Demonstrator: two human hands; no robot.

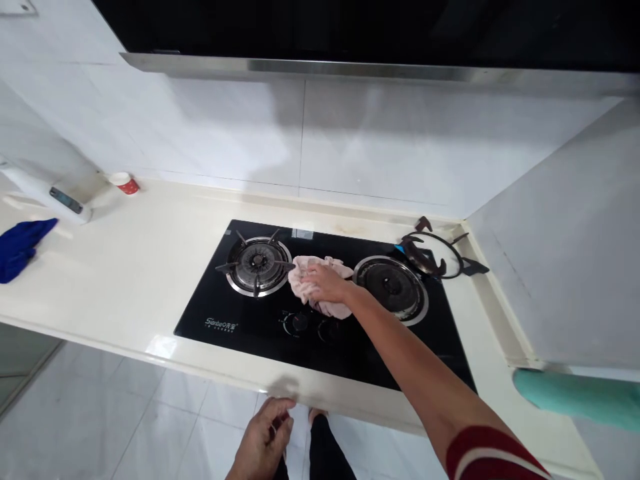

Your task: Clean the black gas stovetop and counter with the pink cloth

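Note:
My right hand (323,283) presses a crumpled pale pink cloth (335,309) onto the black glass of the gas hob (260,343), with the fingers over the cloth. The cloth lies between the two burners and behind the control knobs (300,322). The left burner (259,261) carries its pan support. On the right, the burner (390,287) is bare, and its round pan support (434,255) lies tilted at the hob's back right corner. My left hand (266,437) hangs in front of the counter edge, fingers loosely bent and apart, holding nothing.
A cream counter (125,267) surrounds the hob. At the left are a blue cloth (23,247), a white device (50,193) and a red and white paper cup (125,183). A green rolled item (575,397) lies at the right. The range hood (350,67) overhangs the back.

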